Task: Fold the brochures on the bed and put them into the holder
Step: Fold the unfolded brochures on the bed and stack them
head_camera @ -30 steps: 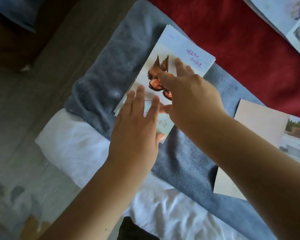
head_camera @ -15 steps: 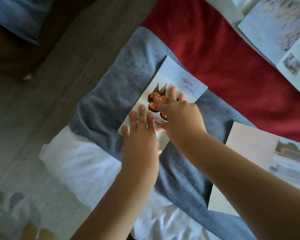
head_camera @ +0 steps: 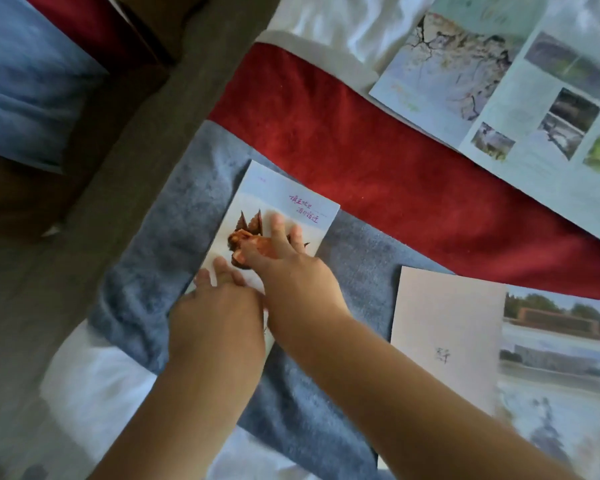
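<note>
Grey-blue blanket (head_camera: 174, 216) bears the folded brochure (head_camera: 281, 199), unmoved. Left hand (head_camera: 219, 317) and right hand (head_camera: 291, 275) still press it, fingers straight, now closer together; crease probably set.

Folded brochure (head_camera: 278, 206) flat on grey blanket (head_camera: 174, 216), 2 unfolded nearby

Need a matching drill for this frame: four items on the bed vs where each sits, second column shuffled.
1 folded brochure with purple writing
2 unfolded brochure with photo grid
3 brochure with beige panel
4 red blanket

A upper right, partly on the white sheet
B pressed under left hand and right hand
C right side, partly on the grey-blue blanket
D band between grey-blue blanket and white sheet

Pairs: 1-B, 2-A, 3-C, 4-D
</note>
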A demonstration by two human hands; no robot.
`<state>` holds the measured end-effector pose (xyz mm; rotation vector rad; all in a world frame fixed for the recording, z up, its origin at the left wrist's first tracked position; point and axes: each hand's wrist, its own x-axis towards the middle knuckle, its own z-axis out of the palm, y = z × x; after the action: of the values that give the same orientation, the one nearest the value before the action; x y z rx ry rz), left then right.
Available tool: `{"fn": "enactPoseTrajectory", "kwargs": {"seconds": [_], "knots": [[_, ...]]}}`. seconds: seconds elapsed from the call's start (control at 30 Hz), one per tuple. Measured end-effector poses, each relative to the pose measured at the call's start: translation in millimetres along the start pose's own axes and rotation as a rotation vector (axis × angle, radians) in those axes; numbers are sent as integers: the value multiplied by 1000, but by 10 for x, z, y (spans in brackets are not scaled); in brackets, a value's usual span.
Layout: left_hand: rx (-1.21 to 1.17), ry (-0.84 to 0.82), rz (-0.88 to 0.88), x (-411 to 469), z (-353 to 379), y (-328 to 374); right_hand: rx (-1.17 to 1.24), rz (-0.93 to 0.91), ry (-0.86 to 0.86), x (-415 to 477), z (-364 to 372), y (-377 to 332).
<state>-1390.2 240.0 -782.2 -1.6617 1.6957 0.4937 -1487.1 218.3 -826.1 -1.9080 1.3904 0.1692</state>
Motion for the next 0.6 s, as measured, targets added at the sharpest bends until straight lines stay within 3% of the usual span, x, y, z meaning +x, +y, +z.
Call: {"fn": "enactPoseTrajectory", "kwargs": {"seconds": [0.1, 0.2, 0.33, 0.6], "knots": [[51, 142, -17, -63, -49, 165, 157, -90, 100, -365, 35, 167], [-48, 283, 48, -122, 33, 478, 145, -86, 304, -789, 76, 525], [-171, 429, 232, -286, 219, 1122, 15, 95, 479, -1377, 159, 1232], [-210, 413, 491, -779, 647, 2610, -45, 466, 574, -2614, 173, 2579]]}}
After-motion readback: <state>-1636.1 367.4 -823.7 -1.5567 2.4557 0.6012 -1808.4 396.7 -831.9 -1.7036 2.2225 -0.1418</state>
